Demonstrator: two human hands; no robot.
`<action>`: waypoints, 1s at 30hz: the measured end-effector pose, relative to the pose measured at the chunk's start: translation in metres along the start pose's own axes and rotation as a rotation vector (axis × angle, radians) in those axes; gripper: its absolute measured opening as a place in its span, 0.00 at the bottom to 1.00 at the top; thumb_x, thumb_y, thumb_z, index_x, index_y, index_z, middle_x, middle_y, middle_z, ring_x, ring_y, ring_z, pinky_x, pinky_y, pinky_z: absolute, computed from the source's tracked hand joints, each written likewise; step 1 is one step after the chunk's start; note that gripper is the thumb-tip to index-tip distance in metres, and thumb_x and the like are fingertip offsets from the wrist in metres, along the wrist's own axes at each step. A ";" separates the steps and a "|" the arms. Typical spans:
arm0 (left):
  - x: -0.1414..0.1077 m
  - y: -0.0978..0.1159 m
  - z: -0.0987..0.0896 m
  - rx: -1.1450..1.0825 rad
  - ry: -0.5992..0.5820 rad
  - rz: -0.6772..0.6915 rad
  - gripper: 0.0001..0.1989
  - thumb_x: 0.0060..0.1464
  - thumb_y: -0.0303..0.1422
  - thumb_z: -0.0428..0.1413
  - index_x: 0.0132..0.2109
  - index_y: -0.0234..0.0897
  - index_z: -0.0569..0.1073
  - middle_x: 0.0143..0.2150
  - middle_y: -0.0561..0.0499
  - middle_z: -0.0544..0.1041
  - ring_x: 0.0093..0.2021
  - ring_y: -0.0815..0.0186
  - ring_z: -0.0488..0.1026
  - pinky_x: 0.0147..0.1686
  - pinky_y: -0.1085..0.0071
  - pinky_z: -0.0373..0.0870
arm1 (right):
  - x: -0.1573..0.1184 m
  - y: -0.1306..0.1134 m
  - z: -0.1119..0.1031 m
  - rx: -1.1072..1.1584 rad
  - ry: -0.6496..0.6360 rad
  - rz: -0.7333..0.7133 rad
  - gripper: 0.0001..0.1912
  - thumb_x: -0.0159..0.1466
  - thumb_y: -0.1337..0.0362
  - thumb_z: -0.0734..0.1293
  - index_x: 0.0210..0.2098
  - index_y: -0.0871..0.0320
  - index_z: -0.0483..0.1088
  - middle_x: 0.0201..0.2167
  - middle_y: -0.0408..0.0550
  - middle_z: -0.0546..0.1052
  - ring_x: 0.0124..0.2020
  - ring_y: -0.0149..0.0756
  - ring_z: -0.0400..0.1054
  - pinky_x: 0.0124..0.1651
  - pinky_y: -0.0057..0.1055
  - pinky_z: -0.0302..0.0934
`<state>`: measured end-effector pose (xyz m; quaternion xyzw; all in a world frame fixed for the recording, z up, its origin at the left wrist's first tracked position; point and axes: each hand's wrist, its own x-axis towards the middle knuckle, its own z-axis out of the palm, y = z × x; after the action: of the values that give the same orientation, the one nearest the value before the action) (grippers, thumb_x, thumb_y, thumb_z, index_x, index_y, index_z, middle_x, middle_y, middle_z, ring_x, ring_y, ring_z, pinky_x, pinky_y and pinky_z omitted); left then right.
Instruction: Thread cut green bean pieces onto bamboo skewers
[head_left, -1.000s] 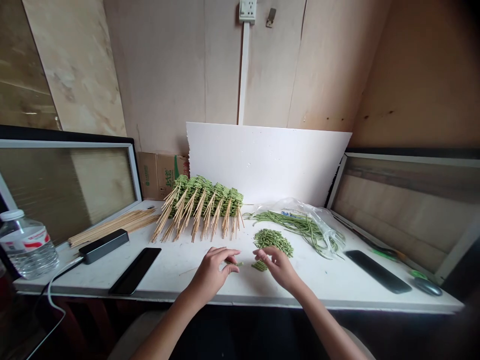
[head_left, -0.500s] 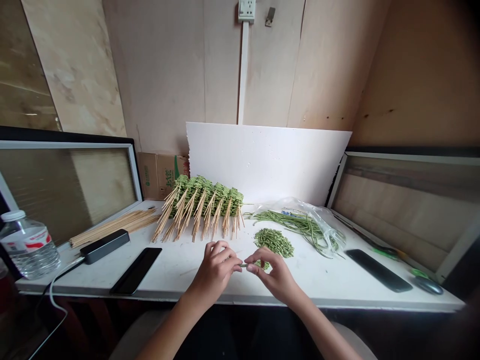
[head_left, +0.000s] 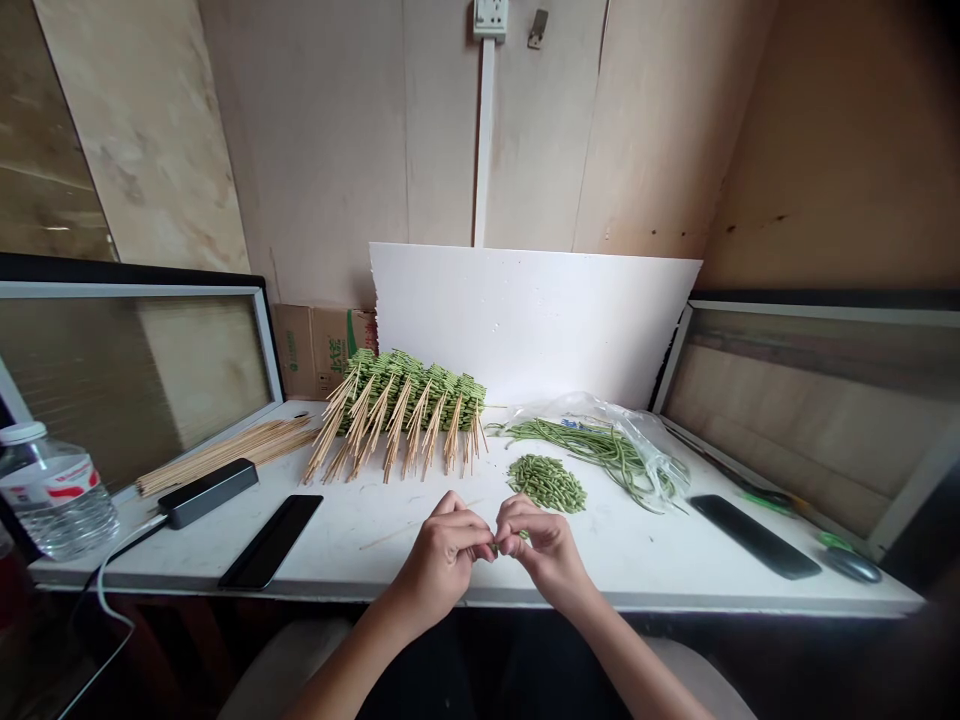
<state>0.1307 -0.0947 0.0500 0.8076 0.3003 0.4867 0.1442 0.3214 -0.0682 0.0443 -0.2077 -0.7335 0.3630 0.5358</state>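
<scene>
My left hand (head_left: pixel 442 550) and my right hand (head_left: pixel 544 548) meet over the front of the table, fingertips nearly touching. Both are closed in a pinch on a short piece of green bean (head_left: pixel 495 548), mostly covered by the fingers. A bit of green shows behind my right fingers, largely hidden. Just beyond my right hand is a heap of cut bean pieces (head_left: pixel 547 482). One thin bamboo skewer (head_left: pixel 390 536) lies flat, left of my left hand. Farther back, skewered beans (head_left: pixel 420 395) are stacked in rows, their bare stick ends pointing toward me.
Loose bamboo skewers (head_left: pixel 232 455) lie at the left, near a black power bank (head_left: pixel 208 492), a phone (head_left: pixel 271 542) and a water bottle (head_left: pixel 56 490). Long whole beans (head_left: pixel 592 443) spill from a plastic bag (head_left: pixel 660 465). A dark slab (head_left: pixel 754 537) and a mouse (head_left: pixel 851 564) sit right.
My hands have come closer together and dropped slightly. The bean piece, visible between the fingertips before, is now mostly covered. More of the loose skewer shows beside my left hand.
</scene>
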 end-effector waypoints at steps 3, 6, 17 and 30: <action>0.001 0.004 -0.002 -0.162 -0.022 -0.079 0.15 0.60 0.18 0.58 0.30 0.38 0.81 0.29 0.49 0.81 0.38 0.61 0.67 0.38 0.67 0.67 | -0.001 0.002 0.000 0.199 -0.060 0.122 0.09 0.63 0.55 0.76 0.32 0.53 0.82 0.28 0.47 0.74 0.36 0.40 0.66 0.40 0.36 0.63; 0.002 0.008 -0.004 -0.268 -0.073 -0.158 0.13 0.59 0.20 0.60 0.30 0.39 0.83 0.28 0.49 0.82 0.39 0.60 0.68 0.41 0.65 0.68 | 0.001 0.003 -0.007 0.325 -0.156 0.204 0.10 0.62 0.55 0.77 0.32 0.54 0.82 0.28 0.47 0.74 0.34 0.39 0.67 0.38 0.35 0.64; 0.000 0.008 -0.005 -0.381 -0.271 -0.205 0.15 0.55 0.18 0.56 0.29 0.38 0.84 0.28 0.48 0.83 0.41 0.61 0.74 0.44 0.66 0.70 | 0.010 -0.010 -0.034 0.171 -0.340 0.169 0.14 0.59 0.50 0.78 0.27 0.54 0.82 0.23 0.48 0.75 0.35 0.41 0.67 0.42 0.39 0.64; -0.001 -0.029 -0.020 -0.245 -0.252 -0.449 0.09 0.60 0.36 0.62 0.36 0.37 0.85 0.37 0.47 0.84 0.40 0.61 0.79 0.48 0.65 0.70 | 0.001 0.065 -0.082 -0.842 -0.036 0.375 0.17 0.65 0.52 0.67 0.29 0.55 0.82 0.32 0.54 0.81 0.36 0.48 0.71 0.42 0.40 0.64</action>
<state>0.1029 -0.0738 0.0433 0.7517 0.3903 0.3709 0.3809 0.3925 0.0003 0.0089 -0.5300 -0.7760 0.1274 0.3172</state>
